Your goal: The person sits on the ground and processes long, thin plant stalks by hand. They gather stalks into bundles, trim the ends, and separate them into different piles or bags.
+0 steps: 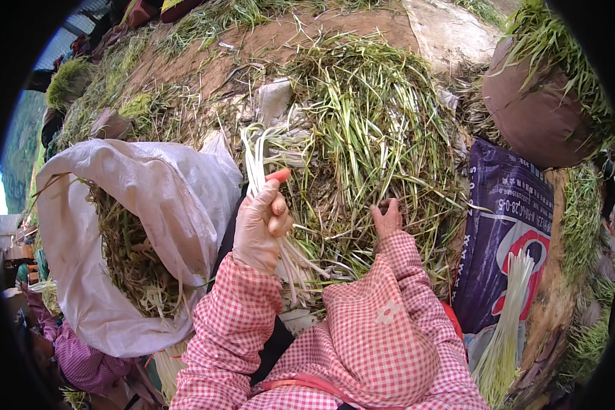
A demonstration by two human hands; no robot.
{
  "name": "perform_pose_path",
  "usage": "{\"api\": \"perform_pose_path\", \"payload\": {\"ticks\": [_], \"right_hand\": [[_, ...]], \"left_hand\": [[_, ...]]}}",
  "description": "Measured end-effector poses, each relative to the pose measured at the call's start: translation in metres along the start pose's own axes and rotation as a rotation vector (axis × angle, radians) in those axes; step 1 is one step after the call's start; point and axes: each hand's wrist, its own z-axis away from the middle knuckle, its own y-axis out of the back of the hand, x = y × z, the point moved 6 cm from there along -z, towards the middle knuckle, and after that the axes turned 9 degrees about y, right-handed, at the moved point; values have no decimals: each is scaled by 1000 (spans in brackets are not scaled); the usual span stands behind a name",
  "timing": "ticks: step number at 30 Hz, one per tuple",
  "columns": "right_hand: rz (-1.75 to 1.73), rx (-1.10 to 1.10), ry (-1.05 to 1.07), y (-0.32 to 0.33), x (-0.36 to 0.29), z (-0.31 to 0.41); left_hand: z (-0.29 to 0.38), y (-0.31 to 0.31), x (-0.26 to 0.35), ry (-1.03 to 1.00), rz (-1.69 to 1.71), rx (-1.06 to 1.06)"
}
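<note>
My left hand [261, 225], in a thin translucent glove, is closed around a small bunch of long white plant stems [256, 154]. Their upper ends bend over above the fist, and paler ends hang below it. An orange-red covering [281, 175] shows on one fingertip. In front of me lies a heap of green and white leafy stems [369, 118], tangled with dry brown leaves. My right hand [388, 218] reaches into its near side, thumb and fingertips down among the stems. Whether they pinch a stem is unclear.
An open white woven sack [195, 179] at the left holds leaf waste [133, 251]. On the right, a bundle of pale stems [507, 312] lies across a purple printed sack [492, 220]. Beyond it stands a brown bulging sack [533, 102] topped with greens. Another person [92, 359] is at lower left.
</note>
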Motion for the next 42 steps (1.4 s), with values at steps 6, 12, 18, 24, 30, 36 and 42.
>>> {"api": "perform_pose_path", "payload": {"ticks": [6, 12, 18, 24, 30, 36, 42], "right_hand": [[-15, -567, 245, -33, -6, 36], [250, 34, 502, 37, -54, -14], [794, -47, 372, 40, -39, -57], [432, 100, 653, 23, -77, -56], [313, -349, 180, -63, -63, -19], [470, -546, 294, -100, -56, 31], [310, -782, 168, -103, -38, 67]], "left_hand": [[-1, -3, -8, 33, -7, -63], [0, -4, -11, 37, 15, -23], [1, -9, -19, 96, -59, -25], [3, -12, -24, 119, 3, -54], [5, -12, -28, 149, -3, -28], [6, -11, -21, 122, -33, -18], [6, -6, -16, 108, -13, -33]]}}
